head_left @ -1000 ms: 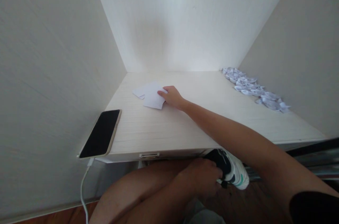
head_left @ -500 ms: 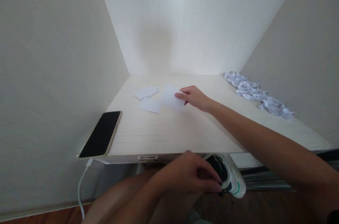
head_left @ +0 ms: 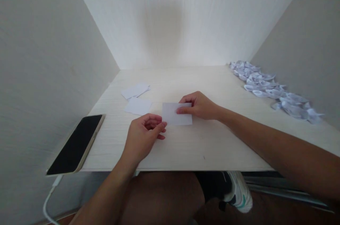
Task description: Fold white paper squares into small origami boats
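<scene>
A small white sheet of paper (head_left: 172, 116) is held up just above the table in front of me. My right hand (head_left: 198, 106) pinches it from the right, thumb on the near face and fingers behind. At its lower left corner my left hand (head_left: 146, 133) has its thumb over the edge, with the fingers curled and partly behind the paper. To the left lie a single white sheet (head_left: 138, 106) and, farther back, a few overlapping sheets (head_left: 135, 90).
A long heap of folded or twisted white paper pieces (head_left: 268, 85) runs along the right wall. On the table's left edge lies a phone (head_left: 75, 144) with a white charging cable (head_left: 49, 196). A shoe (head_left: 240, 193) shows below the table's front edge.
My left hand has risen from below the table edge to the paper's left side. The right hand has brought the sheet nearer, away from the other sheets. The view has shifted.
</scene>
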Demonstrator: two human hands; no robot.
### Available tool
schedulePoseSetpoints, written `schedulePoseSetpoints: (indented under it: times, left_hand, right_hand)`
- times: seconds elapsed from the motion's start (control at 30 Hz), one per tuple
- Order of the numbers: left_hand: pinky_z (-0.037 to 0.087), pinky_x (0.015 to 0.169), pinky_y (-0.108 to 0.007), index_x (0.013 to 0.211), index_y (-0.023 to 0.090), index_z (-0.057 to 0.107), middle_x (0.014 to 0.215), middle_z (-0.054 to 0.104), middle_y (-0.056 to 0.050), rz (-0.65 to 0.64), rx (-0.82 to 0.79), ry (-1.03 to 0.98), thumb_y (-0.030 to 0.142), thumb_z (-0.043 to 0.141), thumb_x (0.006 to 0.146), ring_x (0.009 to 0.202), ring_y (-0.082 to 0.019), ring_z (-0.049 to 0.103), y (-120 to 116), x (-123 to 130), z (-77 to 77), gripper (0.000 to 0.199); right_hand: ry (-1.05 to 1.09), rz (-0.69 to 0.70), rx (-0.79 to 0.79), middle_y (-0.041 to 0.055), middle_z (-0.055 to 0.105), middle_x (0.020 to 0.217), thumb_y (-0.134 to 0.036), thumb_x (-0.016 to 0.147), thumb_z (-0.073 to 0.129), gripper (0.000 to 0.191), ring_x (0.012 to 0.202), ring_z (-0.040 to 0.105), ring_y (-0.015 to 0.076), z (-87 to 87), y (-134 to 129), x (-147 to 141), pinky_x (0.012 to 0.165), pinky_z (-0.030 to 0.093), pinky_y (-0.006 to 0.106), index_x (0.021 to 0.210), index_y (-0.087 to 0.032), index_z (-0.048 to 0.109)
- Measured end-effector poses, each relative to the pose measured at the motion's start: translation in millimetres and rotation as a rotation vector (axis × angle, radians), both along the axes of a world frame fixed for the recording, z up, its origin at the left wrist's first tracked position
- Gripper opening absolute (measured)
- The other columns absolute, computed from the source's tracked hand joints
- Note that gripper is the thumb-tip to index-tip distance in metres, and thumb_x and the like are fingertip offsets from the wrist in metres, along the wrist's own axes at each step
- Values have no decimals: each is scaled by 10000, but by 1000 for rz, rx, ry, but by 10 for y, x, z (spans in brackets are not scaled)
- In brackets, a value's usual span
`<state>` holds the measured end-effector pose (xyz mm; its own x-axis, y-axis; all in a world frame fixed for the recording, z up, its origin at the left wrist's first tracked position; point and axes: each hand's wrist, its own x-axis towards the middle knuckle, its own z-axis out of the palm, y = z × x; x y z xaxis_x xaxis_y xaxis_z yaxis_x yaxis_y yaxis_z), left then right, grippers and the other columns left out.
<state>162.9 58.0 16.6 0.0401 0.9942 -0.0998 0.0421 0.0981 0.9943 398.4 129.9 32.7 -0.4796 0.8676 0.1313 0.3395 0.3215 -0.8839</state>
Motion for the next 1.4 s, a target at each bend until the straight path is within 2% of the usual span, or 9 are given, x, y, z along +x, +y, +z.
schedulePoseSetpoints:
  times: [0.27,0.37,0.5,0.67,0.83,0.93,1.13,1.27,1.4]
  left_hand:
    - [465,355,-193,849,157,716,670,722,-48,-54,-19,78,338,956,624,519,-157,638,72,-82,-13,376]
    - [561,454,-215,960,151,705,742,745,-50,15,-11,47,362,964,634,625,-171,696,45,-74,-4,466]
    - [667,671,-288,1069,160,620,915,775,-56,57,38,-97,375,940,690,823,-195,772,0,53,-18,540]
    - [679,748,-311,1024,218,487,810,726,43,216,160,-267,326,926,709,741,-138,758,-19,256,-65,552]
    - [656,612,-260,905,219,492,668,654,86,258,287,-212,331,900,720,605,-122,710,16,285,-19,462]
    - [646,579,-259,884,188,618,713,703,26,199,319,-117,347,872,742,618,-134,704,75,208,27,331]
    - [664,562,-307,866,150,782,706,746,-44,85,262,-32,349,891,687,620,-176,714,183,62,51,289]
    - [648,550,-286,847,156,806,733,775,-61,110,299,24,339,864,715,612,-171,711,170,9,77,233]
    - [646,556,-287,859,170,830,729,775,-52,114,341,74,319,835,749,590,-170,705,113,-16,122,186]
  right_hand:
    - [28,-50,-25,21,743,736,-381,726,801,231,654,609,147,-72,117,185,603,441,272,787,-159,782]
    - [112,-65,-71,31,759,786,-356,751,777,243,674,632,152,-77,116,159,623,471,280,884,-153,774]
    - [277,-68,-91,-57,642,613,-299,816,700,302,543,554,122,-131,-13,-4,548,464,263,1093,-190,652]
    - [411,-31,-81,-78,660,680,-264,836,665,287,603,649,133,-169,-173,-145,562,537,259,961,-274,407]
    - [335,114,-72,-16,692,836,-240,818,691,199,737,684,144,-147,-204,-98,647,567,281,977,-233,573]
    - [219,247,-3,44,750,996,-171,790,689,387,850,710,163,-137,-190,-49,694,565,281,1175,-198,651]
    - [8,163,346,84,784,1163,-78,826,584,404,939,737,174,-184,-136,2,810,610,314,1158,-212,771]
    - [-1,131,438,129,705,1375,-148,891,627,293,1102,727,219,-174,-143,22,849,629,351,1091,-232,825]
    - [21,115,452,92,762,1236,-317,957,706,159,1025,731,216,-125,-193,5,952,603,414,1027,-285,845]
